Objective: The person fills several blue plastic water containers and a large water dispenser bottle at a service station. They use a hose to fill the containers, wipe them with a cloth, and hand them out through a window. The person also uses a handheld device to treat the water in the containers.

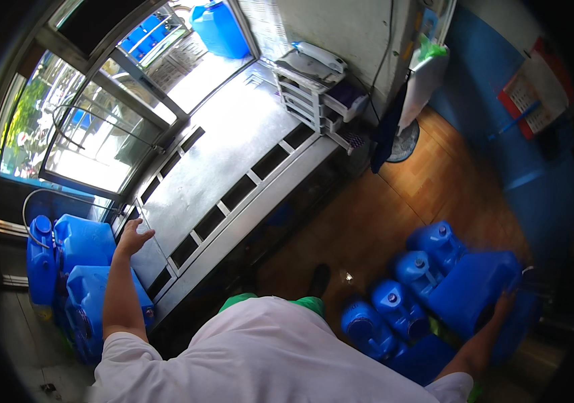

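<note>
two hands (135,239), at least ten blue jugs (394,303)

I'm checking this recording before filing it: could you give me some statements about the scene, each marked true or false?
1. The left hand is clenched into a fist. False: it is open, near the left end of the metal counter.
2. The right hand is at a large blue container. True.
3. The person's shirt is black. False: it is white.
4. Blue containers stand to the person's left as well. True.
</note>
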Available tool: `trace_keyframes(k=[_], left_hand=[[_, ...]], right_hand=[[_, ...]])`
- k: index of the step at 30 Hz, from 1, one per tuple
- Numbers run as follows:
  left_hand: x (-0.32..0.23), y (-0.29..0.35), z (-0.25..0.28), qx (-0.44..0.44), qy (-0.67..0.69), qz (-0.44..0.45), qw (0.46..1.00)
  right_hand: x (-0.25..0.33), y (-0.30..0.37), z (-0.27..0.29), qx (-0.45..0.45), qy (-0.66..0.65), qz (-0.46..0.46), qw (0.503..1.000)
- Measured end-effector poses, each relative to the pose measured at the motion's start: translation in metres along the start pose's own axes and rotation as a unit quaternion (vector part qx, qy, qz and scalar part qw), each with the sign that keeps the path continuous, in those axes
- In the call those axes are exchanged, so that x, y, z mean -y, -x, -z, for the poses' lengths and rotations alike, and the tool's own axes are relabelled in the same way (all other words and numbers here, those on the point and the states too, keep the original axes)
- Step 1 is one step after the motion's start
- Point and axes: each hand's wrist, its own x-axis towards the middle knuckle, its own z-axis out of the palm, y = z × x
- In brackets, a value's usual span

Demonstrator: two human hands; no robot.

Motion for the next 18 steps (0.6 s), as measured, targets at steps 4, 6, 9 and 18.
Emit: trace_keyframes(k=[4,6,9,18], left_hand=[[0.041,0.028,-0.028,0.028,0.004,0.046,0.999],[0.037,0.039,-0.030,0.039,0.032,0.073,0.996],[0.067,0.043,-0.043,0.042,0.069,0.066,0.995],[0.004,0.020,-0.003,-0.105,0.347,-0.152,0.919]], right_hand=[[0.064,0.040,0.011,0.065,0.064,0.037,0.995],[0.127,0.088,0.036,0.071,-0.034,0.053,0.996],[0.234,0.140,0.110,0.145,-0.057,0.146,0.977],[0.597,0.307,0.257,0.313,-0.183,0.518,0.775]])
